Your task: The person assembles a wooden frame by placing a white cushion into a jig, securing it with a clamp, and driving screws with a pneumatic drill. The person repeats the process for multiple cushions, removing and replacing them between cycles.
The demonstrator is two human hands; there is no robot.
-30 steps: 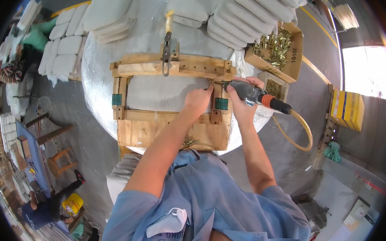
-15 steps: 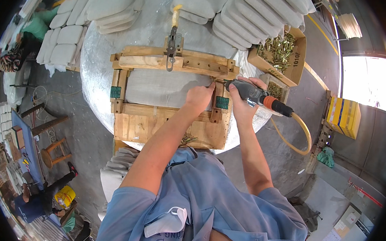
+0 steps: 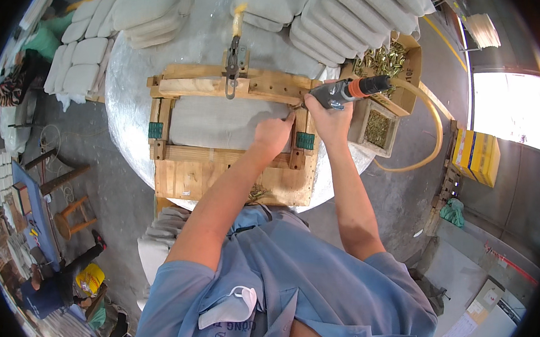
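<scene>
A wooden jig point(image 3: 233, 158) lies before me, with a grey fabric-covered panel point(image 3: 217, 123) inside it. My left hand point(image 3: 273, 135) rests over the panel's right end, its fingers curled and their tips against the jig's upper right inner corner; what they pinch, if anything, is hidden. In my right hand point(image 3: 333, 122) is a grey air screwdriver point(image 3: 331, 95) with an orange ring, its nose close to that same corner. A toggle clamp point(image 3: 232, 67) with a yellowish handle stands at the jig's far side. Green blocks point(image 3: 305, 140) sit on both side rails.
A cardboard box point(image 3: 411, 84) of brass-coloured hardware and a tray point(image 3: 370, 148) of smaller pieces stand at the right. The tool's yellow hose point(image 3: 438, 132) loops beside them. Stacked grey cushions point(image 3: 346, 31) line the far side. Loose screws point(image 3: 257, 192) lie near me.
The air screwdriver has swung, its rear end rising toward the far right, and its nose has moved up to the jig's corner. My left hand stays at the panel's right end.
</scene>
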